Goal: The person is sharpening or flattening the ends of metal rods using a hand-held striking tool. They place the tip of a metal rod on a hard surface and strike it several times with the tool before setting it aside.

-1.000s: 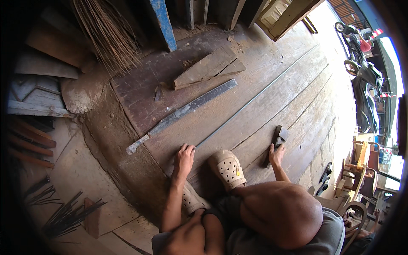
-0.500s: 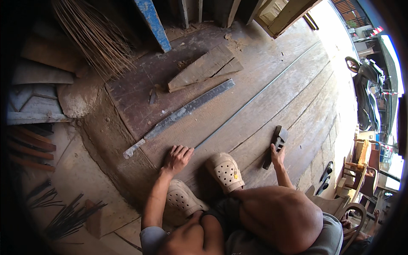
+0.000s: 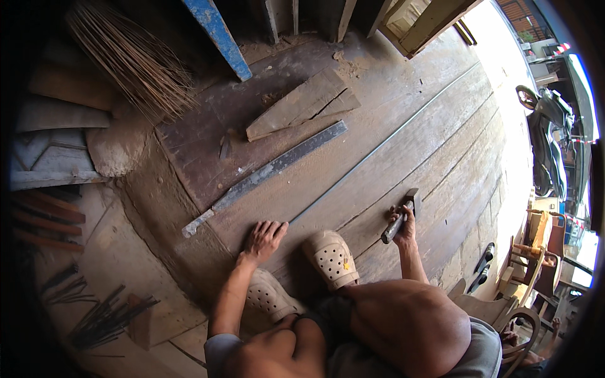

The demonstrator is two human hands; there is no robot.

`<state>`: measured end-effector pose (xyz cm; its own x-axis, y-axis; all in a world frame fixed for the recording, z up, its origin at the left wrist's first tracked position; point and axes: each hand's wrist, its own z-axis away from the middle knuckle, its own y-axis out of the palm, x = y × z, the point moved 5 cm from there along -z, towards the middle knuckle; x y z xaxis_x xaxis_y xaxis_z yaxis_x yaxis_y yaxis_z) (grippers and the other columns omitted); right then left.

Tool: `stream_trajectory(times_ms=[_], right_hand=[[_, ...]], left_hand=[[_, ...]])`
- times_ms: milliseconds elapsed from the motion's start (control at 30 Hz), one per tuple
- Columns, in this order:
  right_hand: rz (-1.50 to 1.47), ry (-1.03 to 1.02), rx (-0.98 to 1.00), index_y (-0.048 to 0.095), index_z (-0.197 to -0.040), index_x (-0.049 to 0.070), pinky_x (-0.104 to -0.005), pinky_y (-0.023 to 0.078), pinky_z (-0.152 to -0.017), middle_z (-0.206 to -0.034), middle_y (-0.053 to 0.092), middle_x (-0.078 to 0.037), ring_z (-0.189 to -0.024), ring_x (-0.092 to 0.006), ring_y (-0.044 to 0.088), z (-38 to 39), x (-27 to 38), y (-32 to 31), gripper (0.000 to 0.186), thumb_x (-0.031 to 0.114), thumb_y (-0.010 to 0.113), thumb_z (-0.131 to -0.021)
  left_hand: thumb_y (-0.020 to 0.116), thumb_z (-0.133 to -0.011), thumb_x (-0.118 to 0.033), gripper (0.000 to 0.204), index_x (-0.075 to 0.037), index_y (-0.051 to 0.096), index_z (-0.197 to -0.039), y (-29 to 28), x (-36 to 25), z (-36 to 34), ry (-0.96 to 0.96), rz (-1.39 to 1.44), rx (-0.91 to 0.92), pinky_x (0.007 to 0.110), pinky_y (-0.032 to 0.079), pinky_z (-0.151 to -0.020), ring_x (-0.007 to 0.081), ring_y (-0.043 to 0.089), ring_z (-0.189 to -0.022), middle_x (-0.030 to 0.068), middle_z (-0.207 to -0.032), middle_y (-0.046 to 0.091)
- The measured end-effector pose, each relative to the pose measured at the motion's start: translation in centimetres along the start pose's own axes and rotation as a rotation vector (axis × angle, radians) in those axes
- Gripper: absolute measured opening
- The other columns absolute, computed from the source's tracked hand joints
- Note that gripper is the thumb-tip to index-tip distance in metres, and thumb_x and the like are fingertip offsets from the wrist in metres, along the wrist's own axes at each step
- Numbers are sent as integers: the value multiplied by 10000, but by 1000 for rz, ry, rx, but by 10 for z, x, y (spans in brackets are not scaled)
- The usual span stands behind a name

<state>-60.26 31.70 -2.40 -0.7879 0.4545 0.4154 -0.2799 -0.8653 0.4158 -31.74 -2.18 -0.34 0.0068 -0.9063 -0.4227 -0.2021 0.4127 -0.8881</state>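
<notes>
My left hand (image 3: 265,242) rests on the wooden floor, fingers slightly apart, beside the near end of a thin grey-blue rod (image 3: 384,142) lying lengthwise ahead of me. My right hand (image 3: 403,223) is closed on the handle of a dark hatchet-like tool (image 3: 411,197), held right of my beige clog (image 3: 329,255), its broad head pointing away from me. Left of the rod lie a flat, stained dark metal bar (image 3: 280,162) and a cracked, tapered wooden block (image 3: 296,107). Whether my left fingertips touch the rod is hard to tell.
At the left are bundled sticks (image 3: 135,66), stacked boards and curved wooden pieces (image 3: 47,217). A blue-painted post (image 3: 224,41) and wooden frames stand at the top. At the right are a parked scooter (image 3: 547,145), black sandals (image 3: 485,264) and wooden chairs (image 3: 535,252).
My left hand has shifted slightly left and flattened beside the rod's end. My right hand has turned the tool, raising its handle into view, and moved slightly left.
</notes>
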Motion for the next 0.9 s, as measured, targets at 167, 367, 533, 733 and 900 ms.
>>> stream_trajectory(times_ms=[167,367,533,733,900], right_hand=[[80,-25,20,578,-1015,135,-287,525,-588,-969,652,-58,-619,-128,569,2,3,-9,186,256,647,-892],[164,-85,12,558,-1086,141,-283,518,-582,-1001,652,-44,-616,-122,553,9,0,-6,250,287,650,-905],[275,-135,-60,514,-1128,142,-270,513,-572,-970,643,-44,-621,-117,553,22,1,-2,296,266,666,-906],[498,-227,-106,491,-1040,118,-283,494,-542,-820,584,-40,-589,-126,551,30,21,12,251,187,683,-894],[984,-307,-192,481,-983,83,-301,479,-472,-712,534,-31,-530,-139,545,47,22,35,254,218,681,-904]], left_hand=[[609,-887,-131,331,-84,616,-1214,0,-2,-5,-34,-28,33,394,449,-737,239,568,-866,66,-940,588],[597,-872,-130,358,-75,611,-1226,1,-5,-1,-12,-17,94,392,441,-736,232,565,-868,57,-969,599],[589,-853,-101,369,-57,613,-1218,3,-4,4,8,15,62,389,436,-738,218,567,-857,53,-965,609],[583,-846,-65,379,-36,610,-1223,2,-4,-3,24,36,44,396,433,-744,212,575,-861,50,-954,611],[574,-847,-53,398,-20,602,-1242,-2,-3,3,-13,57,115,410,438,-764,222,584,-888,72,-1009,622]])
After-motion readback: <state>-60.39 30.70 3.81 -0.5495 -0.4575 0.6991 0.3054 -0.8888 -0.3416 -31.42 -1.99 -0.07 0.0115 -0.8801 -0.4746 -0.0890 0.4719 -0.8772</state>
